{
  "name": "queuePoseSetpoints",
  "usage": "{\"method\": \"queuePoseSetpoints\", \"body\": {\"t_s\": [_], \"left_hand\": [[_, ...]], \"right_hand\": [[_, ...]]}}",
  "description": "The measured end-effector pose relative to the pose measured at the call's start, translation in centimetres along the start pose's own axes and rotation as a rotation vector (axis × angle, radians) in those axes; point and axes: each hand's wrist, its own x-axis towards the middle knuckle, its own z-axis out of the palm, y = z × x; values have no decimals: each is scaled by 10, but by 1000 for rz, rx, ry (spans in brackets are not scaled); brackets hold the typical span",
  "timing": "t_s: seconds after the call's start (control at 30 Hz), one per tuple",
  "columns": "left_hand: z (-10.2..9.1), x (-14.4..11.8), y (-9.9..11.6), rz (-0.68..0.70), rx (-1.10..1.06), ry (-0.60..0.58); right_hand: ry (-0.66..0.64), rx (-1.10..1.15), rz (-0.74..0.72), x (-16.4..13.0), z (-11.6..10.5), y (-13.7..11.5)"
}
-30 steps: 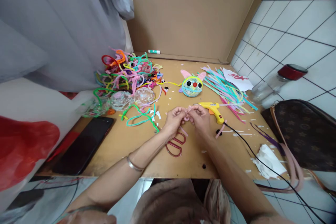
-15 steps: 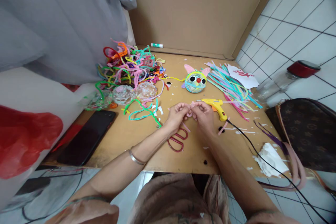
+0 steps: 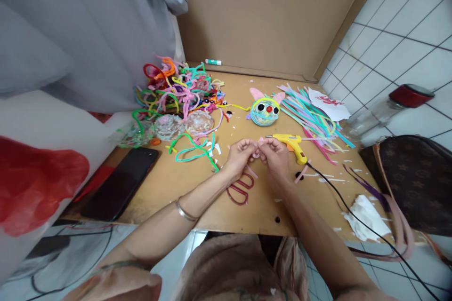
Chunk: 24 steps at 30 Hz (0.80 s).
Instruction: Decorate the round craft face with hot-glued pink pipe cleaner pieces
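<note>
Pinched between the fingertips of both hands is a short, curled pink pipe cleaner (image 3: 256, 154), mostly covered by the fingers. My left hand (image 3: 241, 156) is closed on its left side, and my right hand (image 3: 275, 154) closes on it from the right. Below the hands lie scissors (image 3: 240, 193) with red handles, their blades hidden under my left wrist. A yellow hot glue gun (image 3: 292, 145) rests just right of my right hand. Beyond the hands sits a round animal-face ball (image 3: 264, 111) with pink ears, black eyes and a red nose.
A tangled heap of coloured pipe cleaners (image 3: 183, 89) and clear balls fills the back left. Loose straight pipe cleaners (image 3: 310, 113) lie back right. A phone (image 3: 122, 183) is at left; a bag (image 3: 406, 178), crumpled tissue (image 3: 365, 218) and clear bottle (image 3: 377, 113) stand or lie at right.
The whole view has shifted slightly, so everything appears a little further right. Both hands keep their pinch on the pink pipe cleaner, with hardly any movement.
</note>
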Motion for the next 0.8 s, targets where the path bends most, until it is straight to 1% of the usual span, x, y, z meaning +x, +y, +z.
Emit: {"method": "queuePoseSetpoints", "body": {"t_s": [0.1, 0.3, 0.6, 0.8], "left_hand": [[0, 0, 0, 3, -7, 6], [0, 1, 0, -10, -21, 52], [-4, 3, -4, -3, -12, 17], [-4, 3, -5, 4, -29, 10]], "right_hand": [[-2, 0, 0, 0, 0, 0], [-5, 2, 2, 0, 0, 0], [-23, -16, 0, -2, 1, -4], [-18, 11, 13, -2, 2, -4]]}}
